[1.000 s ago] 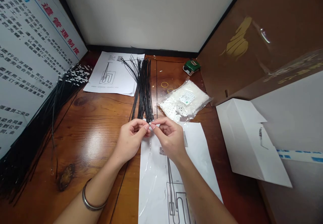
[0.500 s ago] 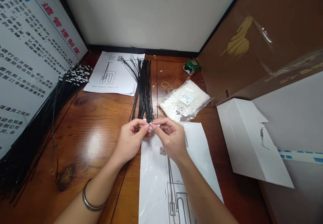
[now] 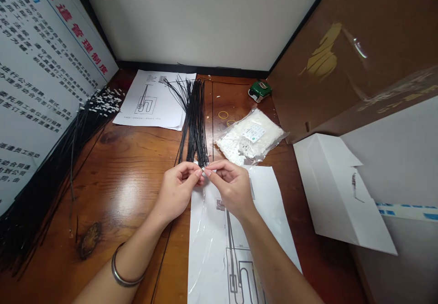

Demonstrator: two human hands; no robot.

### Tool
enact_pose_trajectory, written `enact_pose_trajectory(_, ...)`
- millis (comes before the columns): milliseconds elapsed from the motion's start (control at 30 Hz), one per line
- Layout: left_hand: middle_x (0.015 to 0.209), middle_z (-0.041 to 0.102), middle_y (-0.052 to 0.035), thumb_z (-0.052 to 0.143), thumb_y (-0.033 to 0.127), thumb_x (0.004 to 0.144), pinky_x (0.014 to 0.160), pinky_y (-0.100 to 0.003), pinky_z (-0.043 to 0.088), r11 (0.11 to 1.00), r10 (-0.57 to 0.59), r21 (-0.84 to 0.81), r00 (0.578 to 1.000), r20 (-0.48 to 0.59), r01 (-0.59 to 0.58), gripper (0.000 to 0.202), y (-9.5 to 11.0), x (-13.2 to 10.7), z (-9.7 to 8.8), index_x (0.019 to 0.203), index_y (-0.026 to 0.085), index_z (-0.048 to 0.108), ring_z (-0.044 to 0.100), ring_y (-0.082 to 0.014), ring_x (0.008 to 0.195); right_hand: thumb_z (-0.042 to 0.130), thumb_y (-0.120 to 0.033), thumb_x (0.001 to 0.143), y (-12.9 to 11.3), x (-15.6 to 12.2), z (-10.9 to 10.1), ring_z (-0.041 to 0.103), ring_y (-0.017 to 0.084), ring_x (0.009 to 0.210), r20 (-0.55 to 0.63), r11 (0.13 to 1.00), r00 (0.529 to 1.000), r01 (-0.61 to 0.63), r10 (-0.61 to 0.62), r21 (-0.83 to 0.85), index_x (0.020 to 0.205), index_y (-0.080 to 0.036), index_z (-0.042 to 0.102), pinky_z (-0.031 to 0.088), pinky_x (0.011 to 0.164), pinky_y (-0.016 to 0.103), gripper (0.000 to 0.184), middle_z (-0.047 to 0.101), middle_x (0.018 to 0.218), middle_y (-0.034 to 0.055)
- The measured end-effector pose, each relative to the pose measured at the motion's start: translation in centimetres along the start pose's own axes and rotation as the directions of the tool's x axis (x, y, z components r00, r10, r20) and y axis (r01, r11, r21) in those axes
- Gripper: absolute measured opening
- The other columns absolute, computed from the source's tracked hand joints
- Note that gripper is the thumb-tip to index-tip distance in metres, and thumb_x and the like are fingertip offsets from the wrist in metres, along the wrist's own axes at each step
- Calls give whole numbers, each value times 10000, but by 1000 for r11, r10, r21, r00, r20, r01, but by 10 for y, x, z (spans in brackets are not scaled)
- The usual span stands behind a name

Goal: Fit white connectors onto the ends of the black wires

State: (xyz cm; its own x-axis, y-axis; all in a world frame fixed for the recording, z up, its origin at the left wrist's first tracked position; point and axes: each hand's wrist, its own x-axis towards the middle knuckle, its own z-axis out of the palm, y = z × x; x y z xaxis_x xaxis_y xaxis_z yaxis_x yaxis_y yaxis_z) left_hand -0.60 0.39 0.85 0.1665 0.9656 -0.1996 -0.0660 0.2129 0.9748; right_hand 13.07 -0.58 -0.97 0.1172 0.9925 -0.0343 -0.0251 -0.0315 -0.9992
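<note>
My left hand (image 3: 180, 187) is closed in a pinch at the near end of a bundle of thin black wires (image 3: 195, 117). A wire end appears to run into its fingertips, though the fingers cover most of it. Opposite, my right hand (image 3: 230, 186) pinches a tiny white connector (image 3: 203, 170) between thumb and forefinger. Both sets of fingertips meet there, nearly touching. Beneath the hands lies a plastic-covered drawing sheet (image 3: 208, 258). A clear bag of small white connectors (image 3: 255, 135) rests just beyond my right hand.
Black wires with white ends (image 3: 102, 101) are heaped along the left board (image 3: 44, 66). A printed sheet (image 3: 147, 98) lies at the back, partly under the bundle. A green tape measure (image 3: 260, 91), yellow rubber bands (image 3: 223, 115) and a folded white card (image 3: 331, 190) are around the right side.
Almost nothing differs. Both hands keep the same pinch, with only a slight shift of the fingertips around the white connector.
</note>
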Motion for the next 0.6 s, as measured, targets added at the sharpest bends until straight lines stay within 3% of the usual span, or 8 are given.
enact_pose_trajectory(600, 659, 637, -22, 681, 295, 756, 637, -259, 510, 1000, 5, -12, 1000, -2, -5, 167, 1, -1, 0, 704, 141, 644, 593, -132, 628, 687, -220, 701, -2, 2, -1, 609, 132, 553, 29, 999, 1000, 6, -7, 31, 691, -174, 662, 497, 501, 275, 53, 678, 701, 32)
